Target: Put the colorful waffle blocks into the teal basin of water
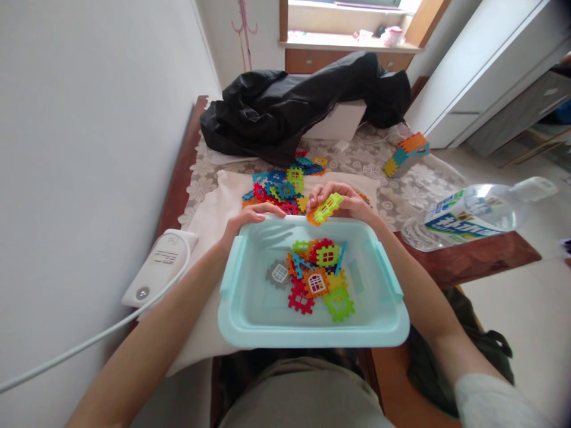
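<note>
My right hand (341, 197) is closed on interlocking building pieces (326, 209), lime green and orange, just above the far rim of a light blue plastic bin (312, 339). My left hand (254, 219) rests at the bin's far left rim, its fingers stretched out along the edge. Inside the bin lies a loose heap of building pieces (316, 283) in red, orange, green, yellow, blue and grey, some with white window inserts. Beyond the rim, a second pile of such pieces (285, 189) is spread on a pale cloth (214, 220).
A large clear bottle (468, 214) lies to the right. At the back is a black garment (303, 107) over a white box (343, 119). An assembled block shape (405, 156) stands at the right rear. On the left sits a white device (160, 264) with a cable.
</note>
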`<state>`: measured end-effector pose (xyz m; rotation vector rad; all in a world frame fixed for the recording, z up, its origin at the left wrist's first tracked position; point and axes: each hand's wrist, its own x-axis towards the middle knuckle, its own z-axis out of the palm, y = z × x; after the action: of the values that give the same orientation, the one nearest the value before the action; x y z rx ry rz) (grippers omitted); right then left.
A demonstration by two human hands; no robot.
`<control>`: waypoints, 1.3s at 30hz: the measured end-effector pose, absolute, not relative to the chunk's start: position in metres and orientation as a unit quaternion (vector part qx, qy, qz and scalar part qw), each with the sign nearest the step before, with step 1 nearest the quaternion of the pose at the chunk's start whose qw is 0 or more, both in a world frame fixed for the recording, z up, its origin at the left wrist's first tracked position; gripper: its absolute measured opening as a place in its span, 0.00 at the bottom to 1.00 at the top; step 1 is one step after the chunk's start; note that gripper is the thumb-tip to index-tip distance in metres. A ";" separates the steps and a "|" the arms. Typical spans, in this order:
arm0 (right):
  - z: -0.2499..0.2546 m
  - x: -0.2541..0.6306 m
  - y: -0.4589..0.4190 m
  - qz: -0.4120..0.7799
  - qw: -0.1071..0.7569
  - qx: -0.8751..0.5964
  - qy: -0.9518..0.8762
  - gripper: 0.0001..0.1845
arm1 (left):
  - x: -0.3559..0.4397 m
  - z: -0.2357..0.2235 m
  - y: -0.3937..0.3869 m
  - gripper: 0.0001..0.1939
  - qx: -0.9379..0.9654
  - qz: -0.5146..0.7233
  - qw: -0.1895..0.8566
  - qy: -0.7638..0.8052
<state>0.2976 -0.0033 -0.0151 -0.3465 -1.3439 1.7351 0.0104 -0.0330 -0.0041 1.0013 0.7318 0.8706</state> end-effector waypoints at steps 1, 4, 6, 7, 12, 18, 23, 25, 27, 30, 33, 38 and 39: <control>-0.015 0.298 -0.004 0.701 0.445 -0.138 -0.540 0.20 | 0.011 -0.004 -0.033 0.15 0.450 0.396 0.729 0.332; -0.015 0.299 -0.005 0.702 0.446 -0.138 -0.537 0.19 | 0.012 -0.002 -0.034 0.15 0.441 0.394 0.735 0.331; -0.016 0.300 -0.005 0.706 0.444 -0.141 -0.534 0.20 | 0.012 -0.001 -0.035 0.16 0.441 0.390 0.737 0.332; -0.017 0.300 -0.004 0.709 0.443 -0.142 -0.531 0.20 | 0.012 -0.001 -0.035 0.16 0.441 0.390 0.736 0.334; -0.018 0.302 -0.001 0.715 0.440 -0.136 -0.526 0.19 | 0.012 -0.001 -0.035 0.16 0.450 0.396 0.724 0.340; -0.010 0.302 -0.004 0.693 0.409 -0.158 -0.572 0.23 | 0.012 -0.003 -0.034 0.16 0.461 0.395 0.719 0.338; -0.010 0.304 -0.001 0.688 0.401 -0.149 -0.586 0.20 | 0.012 -0.004 -0.033 0.16 0.462 0.398 0.723 0.325; -0.010 0.304 -0.003 0.694 0.387 -0.129 -0.594 0.19 | 0.012 -0.004 -0.033 0.16 0.463 0.396 0.724 0.324; -0.009 0.302 -0.007 0.706 0.366 -0.120 -0.595 0.22 | 0.012 -0.004 -0.033 0.16 0.463 0.393 0.724 0.327; -0.009 0.298 -0.016 0.717 0.367 -0.143 -0.574 0.32 | 0.012 -0.003 -0.034 0.16 0.464 0.391 0.723 0.331; -0.013 0.293 -0.013 0.685 0.410 -0.208 -0.565 0.36 | 0.012 -0.002 -0.035 0.15 0.464 0.394 0.721 0.331; -0.038 0.295 0.014 0.428 0.414 -0.377 -0.709 0.30 | 0.012 -0.002 -0.036 0.15 0.458 0.390 0.723 0.340; -0.044 0.296 0.020 0.376 0.377 -0.393 -0.750 0.32 | 0.012 -0.002 -0.036 0.15 0.460 0.391 0.722 0.338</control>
<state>0.2963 0.0196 -0.0445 -1.0049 -1.9184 0.9615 0.0118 -0.0362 -0.0021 1.0153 0.7473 0.8647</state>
